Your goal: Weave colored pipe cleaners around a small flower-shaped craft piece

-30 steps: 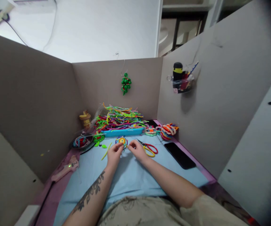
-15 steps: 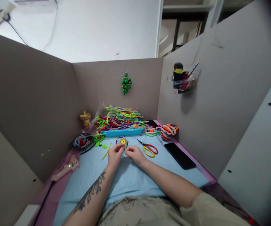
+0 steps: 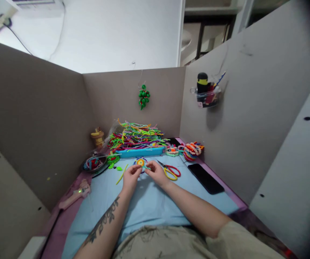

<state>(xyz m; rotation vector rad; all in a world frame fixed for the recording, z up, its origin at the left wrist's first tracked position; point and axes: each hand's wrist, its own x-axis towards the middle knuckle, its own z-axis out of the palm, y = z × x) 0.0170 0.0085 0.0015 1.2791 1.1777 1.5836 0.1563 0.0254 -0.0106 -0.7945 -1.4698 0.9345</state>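
Note:
My left hand (image 3: 132, 175) and my right hand (image 3: 156, 172) meet over the middle of the blue cloth, each with its fingers pinched. Between them they hold a short teal pipe cleaner (image 3: 145, 167), partly hidden by the fingertips. Just behind lies a round coil (image 3: 140, 162) with a yellow and orange centre and a purple-blue outer ring. A loose yellow-green pipe cleaner (image 3: 122, 175) rests beside my left hand. To the right of my right hand lie scissors (image 3: 171, 171) with one red and one yellow handle.
A blue tray (image 3: 141, 152) heaped with colourful pipe cleaners (image 3: 138, 135) stands at the back. A black phone (image 3: 205, 178) lies right; a pink glue gun (image 3: 76, 195) with a green light lies left. Striped ball-like craft (image 3: 191, 151) and a dark bowl (image 3: 95, 162) flank the tray. Grey panels enclose the table.
My right hand has turned and lifted slightly at the fingers. The teal pipe cleaner now stretches sideways between both hands instead of standing upright. The camera has shifted slightly.

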